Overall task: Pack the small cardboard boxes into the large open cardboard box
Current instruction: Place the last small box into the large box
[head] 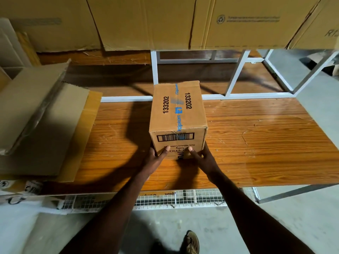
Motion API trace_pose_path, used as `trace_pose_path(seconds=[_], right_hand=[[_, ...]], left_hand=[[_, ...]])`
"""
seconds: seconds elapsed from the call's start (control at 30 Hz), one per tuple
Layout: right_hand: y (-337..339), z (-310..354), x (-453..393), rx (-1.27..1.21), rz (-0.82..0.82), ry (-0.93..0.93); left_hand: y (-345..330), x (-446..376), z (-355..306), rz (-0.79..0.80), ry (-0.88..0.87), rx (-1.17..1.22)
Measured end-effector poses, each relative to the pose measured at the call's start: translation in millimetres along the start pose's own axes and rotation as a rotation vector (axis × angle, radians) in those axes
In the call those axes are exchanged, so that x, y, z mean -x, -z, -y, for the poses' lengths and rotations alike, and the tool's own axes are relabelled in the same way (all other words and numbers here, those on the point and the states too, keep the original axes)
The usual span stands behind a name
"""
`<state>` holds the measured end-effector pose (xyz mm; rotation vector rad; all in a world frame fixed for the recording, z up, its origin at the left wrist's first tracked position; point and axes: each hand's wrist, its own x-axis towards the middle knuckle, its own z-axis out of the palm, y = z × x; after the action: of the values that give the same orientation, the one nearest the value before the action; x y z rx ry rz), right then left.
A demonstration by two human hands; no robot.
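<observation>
**Small box held at its near lower corners, on the wooden table**

While both my arms reach forward over the table edge, the small cardboard box (178, 118) stands upright on the wooden table (256, 143), roughly centred and near the front. Its top carries blue tape along the seam and the number 133202 printed twice; the face toward me shows a barcode and some upside-down print.

My left hand (156, 158) grips the lower left corner of the near face, thumb pressed flat on the cardboard, remaining fingers wrapped out of sight round the left side. My right hand (202, 156) grips the lower right corner the same way, thumb on the near face, fingers hidden behind the right side. Both hands clamped on the box; thumbs apart, print visible between them.

To the left, flattened cardboard sheets (45, 129) lie stacked on the table, well apart from the box. Large cartons (146, 22) fill the shelf above. A white metal frame (236, 76) stands behind the table. A wire mesh panel (183, 198) runs below the front edge. My sandalled foot (191, 242) rests on the concrete floor.
</observation>
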<state>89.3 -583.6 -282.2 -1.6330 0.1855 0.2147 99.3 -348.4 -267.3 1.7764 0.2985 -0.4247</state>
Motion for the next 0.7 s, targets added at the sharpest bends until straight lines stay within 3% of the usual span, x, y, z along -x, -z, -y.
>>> trace_pose_path(seconds=[0.17, 0.27, 0.5, 0.7], right_hand=[[-4.8, 8.2, 10.9, -0.098, -0.012, -0.005], [-3.3, 8.4, 19.3, -0.118, -0.075, 0.018], [3.4, 54.9, 54.6, -0.196, -0.110, 0.155], [20.3, 101.9, 67.0, -0.106, -0.158, 0.228]], left_hand=[[2.7, 9.8, 1.3, 0.060, 0.052, 0.173], [2.6, 18.6, -5.3, -0.016, -0.015, 0.213], [-1.4, 58.4, -49.7, -0.227, -0.265, 0.124], [1.8, 90.3, -88.3, -0.293, -0.347, 0.046]])
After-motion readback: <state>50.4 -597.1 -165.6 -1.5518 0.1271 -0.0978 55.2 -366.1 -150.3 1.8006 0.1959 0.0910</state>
